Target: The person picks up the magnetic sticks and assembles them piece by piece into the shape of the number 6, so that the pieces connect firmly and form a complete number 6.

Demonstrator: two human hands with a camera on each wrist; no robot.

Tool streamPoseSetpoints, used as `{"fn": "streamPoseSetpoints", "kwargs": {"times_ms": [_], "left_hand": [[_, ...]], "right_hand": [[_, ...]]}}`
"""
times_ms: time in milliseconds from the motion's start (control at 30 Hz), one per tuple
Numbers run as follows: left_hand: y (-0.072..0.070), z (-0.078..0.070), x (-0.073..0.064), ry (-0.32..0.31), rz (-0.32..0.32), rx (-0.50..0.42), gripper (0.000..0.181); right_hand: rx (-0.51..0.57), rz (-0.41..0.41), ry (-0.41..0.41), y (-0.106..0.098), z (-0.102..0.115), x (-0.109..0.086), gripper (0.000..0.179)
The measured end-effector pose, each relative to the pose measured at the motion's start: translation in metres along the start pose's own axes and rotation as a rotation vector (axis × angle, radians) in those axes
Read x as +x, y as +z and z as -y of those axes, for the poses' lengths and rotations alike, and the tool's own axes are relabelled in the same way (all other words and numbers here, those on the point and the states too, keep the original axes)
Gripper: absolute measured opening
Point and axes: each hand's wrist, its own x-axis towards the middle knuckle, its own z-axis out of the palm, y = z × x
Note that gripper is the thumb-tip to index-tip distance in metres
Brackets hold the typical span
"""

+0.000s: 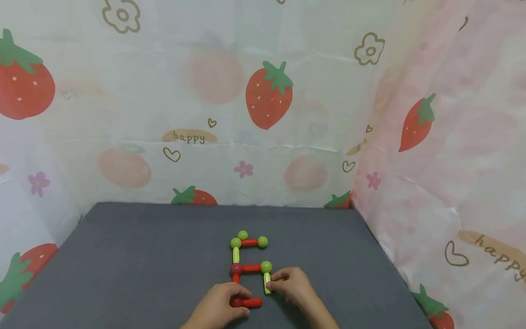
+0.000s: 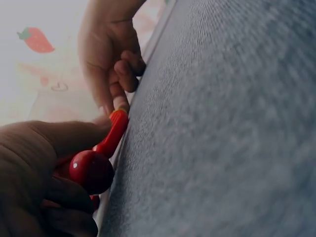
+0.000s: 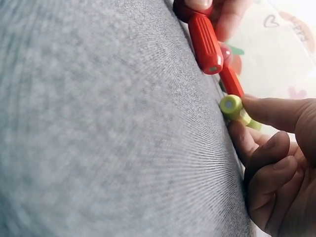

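Observation:
My left hand (image 1: 218, 305) grips the red ball (image 1: 236, 301) at the near corner of a ball-and-stick figure, with fingers and thumb around it. From that ball a red stick (image 1: 252, 302) points right; its far end is bare in the right wrist view. My right hand (image 1: 293, 285) pinches a light green stick (image 1: 267, 284) between thumb and fingertips. The green stick's far end meets a green ball (image 1: 266, 267), while its near end (image 3: 230, 105) faces the red stick, apart from it. My left fingers partly hide another red stick (image 1: 236, 278) above the corner ball.
The figure continues away from me: a dark red ball (image 1: 236, 269), a red stick (image 1: 251, 268), a green stick (image 1: 236, 255), and green balls (image 1: 235, 243) at the far end with a red stick (image 1: 249, 243). All lie on a grey cloth-covered table (image 1: 144, 256). Strawberry-print curtains (image 1: 320, 114) stand behind and beside it.

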Motion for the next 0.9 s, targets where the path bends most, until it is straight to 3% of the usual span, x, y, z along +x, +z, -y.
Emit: {"fn": "streamPoseSetpoints", "kwargs": {"times_ms": [200,367,667,900], "left_hand": [[0.003,-0.001,-0.001,0.013,-0.047,0.119,0.02],[0.006,-0.002,0.0,0.018,-0.093,0.217,0.019],[0.006,0.001,0.001,0.03,-0.132,0.244,0.018],[0.007,0.001,0.0,-0.001,-0.129,0.216,0.017]], "right_hand": [[-0.001,0.001,-0.006,0.001,0.0,-0.002,0.021],[-0.025,0.017,-0.069,-0.001,-0.001,-0.002,0.021],[-0.096,0.076,-0.208,-0.007,-0.001,0.002,0.02],[-0.281,0.189,-0.317,-0.024,0.011,0.004,0.018]]}}
